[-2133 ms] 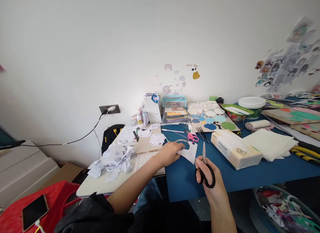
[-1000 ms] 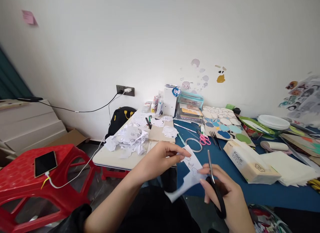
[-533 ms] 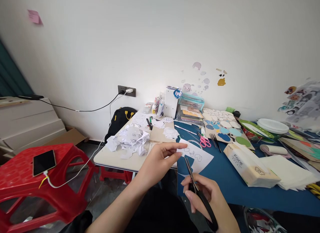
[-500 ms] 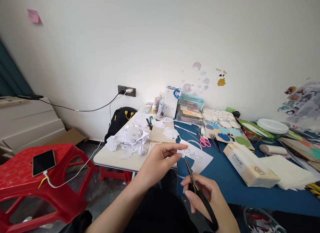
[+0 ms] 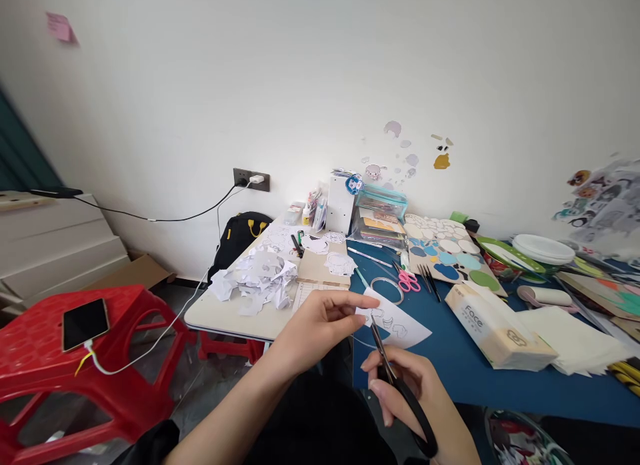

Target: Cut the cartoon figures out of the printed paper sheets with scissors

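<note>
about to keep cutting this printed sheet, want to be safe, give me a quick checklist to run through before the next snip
1. Left hand pinches the paper sheet at its near edge: ok.
2. Right hand has its fingers in the loops of the black scissors: ok.
3. Scissor blades meet the sheet's edge: ok.
4. Left fingertips well away from the blades: not ok, they sit close to the tips.
5. Blades on a printed outline: cannot tell, too small.
6. Sheet held above the blue table, not snagged on the clear ring: ok.
</note>
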{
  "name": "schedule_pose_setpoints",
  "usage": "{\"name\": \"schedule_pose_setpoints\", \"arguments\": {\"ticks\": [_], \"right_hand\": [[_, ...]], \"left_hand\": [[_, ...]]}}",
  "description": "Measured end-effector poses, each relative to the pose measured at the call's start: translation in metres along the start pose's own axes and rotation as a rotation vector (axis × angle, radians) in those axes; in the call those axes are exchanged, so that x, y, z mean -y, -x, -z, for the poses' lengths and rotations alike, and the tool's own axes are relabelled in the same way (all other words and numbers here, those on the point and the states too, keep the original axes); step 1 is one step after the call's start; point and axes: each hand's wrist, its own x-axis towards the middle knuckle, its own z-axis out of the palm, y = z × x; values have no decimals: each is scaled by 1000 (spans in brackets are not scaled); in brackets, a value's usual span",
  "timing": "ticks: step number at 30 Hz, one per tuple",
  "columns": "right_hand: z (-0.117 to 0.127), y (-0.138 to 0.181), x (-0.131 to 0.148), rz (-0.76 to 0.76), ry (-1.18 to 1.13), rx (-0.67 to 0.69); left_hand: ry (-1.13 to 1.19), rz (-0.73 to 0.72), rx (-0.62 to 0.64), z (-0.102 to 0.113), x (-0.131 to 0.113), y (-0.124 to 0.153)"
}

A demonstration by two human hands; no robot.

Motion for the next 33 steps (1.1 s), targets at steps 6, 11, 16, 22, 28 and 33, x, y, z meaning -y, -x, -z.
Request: {"name": "schedule_pose_setpoints", "arguments": {"ticks": [6, 11, 16, 22, 28, 33], "right_hand": [[0, 0, 1, 13, 10, -21], [-1, 1, 2, 11, 37, -38], [-2, 1, 3, -8, 58, -36], [-3, 0, 2, -10, 77, -43], [-4, -2, 0, -33, 145, -73], [-2, -2, -2, -75, 147, -70]], "left_hand": [[-5, 24, 32, -5, -1, 1], [-74, 40, 42, -4, -3, 2], [-130, 35, 70, -2, -6, 4], [-142, 37, 70, -2, -9, 5], [-161, 40, 53, -2, -10, 4], [-221, 30, 68, 0, -7, 1]]}}
